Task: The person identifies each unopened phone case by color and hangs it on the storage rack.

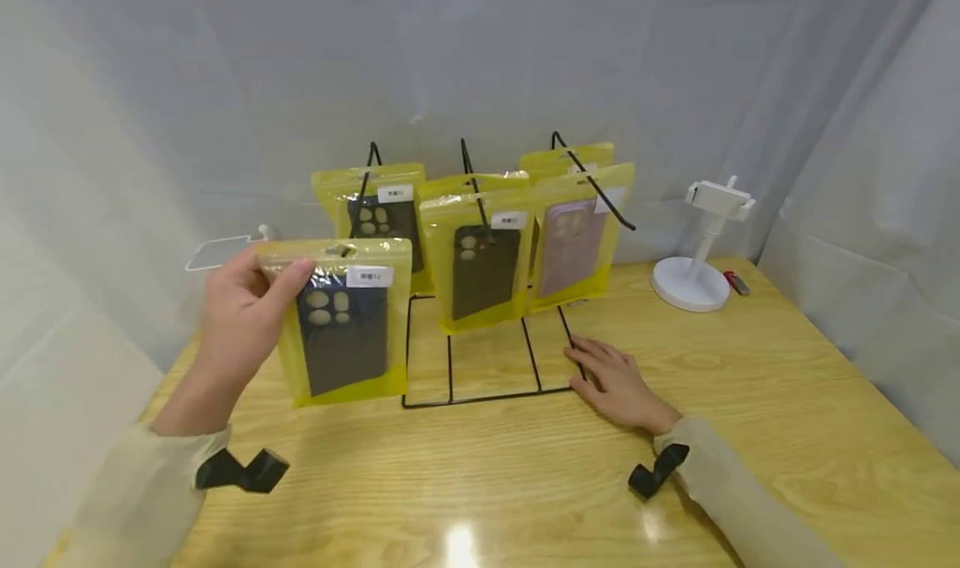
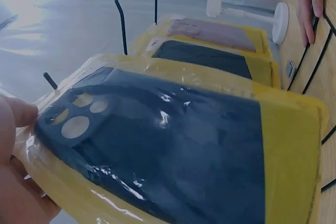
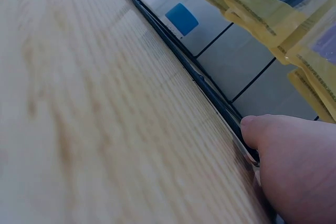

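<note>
My left hand (image 1: 243, 309) holds a yellow packet with a dark phone case (image 1: 343, 322) by its upper left corner, lifted in front of the left side of a black wire display rack (image 1: 480, 397). In the left wrist view the same yellow packet (image 2: 173, 145) fills the frame, my thumb (image 2: 18, 114) on its edge. Several more yellow packets (image 1: 483, 259) hang on the rack's hooks, one with a pink case (image 1: 573, 247). My right hand (image 1: 617, 382) lies flat on the table, fingers touching the rack's base wire (image 3: 210, 90) at its right front corner.
A white phone stand (image 1: 693, 272) sits at the back right of the wooden table (image 1: 750, 401), with a small red object (image 1: 737, 283) beside it. White cloth hangs behind and on both sides. A white wire hook (image 1: 225, 247) pokes out at the left.
</note>
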{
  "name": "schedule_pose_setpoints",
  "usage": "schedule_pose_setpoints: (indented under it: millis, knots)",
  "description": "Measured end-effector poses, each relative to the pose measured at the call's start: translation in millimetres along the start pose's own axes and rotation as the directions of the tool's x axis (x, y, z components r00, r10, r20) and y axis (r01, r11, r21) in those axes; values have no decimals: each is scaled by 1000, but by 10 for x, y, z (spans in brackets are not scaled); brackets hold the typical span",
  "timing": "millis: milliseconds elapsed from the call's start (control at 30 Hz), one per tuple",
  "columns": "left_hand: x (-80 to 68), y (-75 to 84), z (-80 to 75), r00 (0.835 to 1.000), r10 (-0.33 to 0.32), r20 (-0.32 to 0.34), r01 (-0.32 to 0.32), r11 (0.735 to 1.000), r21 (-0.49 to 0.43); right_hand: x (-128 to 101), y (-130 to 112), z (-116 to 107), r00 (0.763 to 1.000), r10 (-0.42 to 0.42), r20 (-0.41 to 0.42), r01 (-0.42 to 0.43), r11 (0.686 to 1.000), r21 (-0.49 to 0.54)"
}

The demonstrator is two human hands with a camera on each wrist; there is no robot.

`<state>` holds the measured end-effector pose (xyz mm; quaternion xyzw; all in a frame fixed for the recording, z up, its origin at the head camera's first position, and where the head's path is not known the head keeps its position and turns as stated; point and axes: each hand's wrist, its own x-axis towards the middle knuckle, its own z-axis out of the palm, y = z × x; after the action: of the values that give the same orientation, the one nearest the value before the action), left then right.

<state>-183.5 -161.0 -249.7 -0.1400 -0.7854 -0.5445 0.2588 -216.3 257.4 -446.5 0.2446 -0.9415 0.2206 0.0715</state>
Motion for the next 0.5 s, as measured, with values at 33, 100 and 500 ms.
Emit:
schedule_pose_setpoints:
  millis: [33,100,500]
  knots:
    - [18,-17,-2,1000,-8,3,8,1000,29,-1,5,0,1000,1,-2,-1,1000,-1]
    - [59,-43,-5,1000,-17,8,16,997,82,2,15,0,1000,0,-5,0,1000,-5]
    - [312,-184,117,999,-35,10,33,986,163,-8,11,3,1000,-7,-1,7,1000,-3]
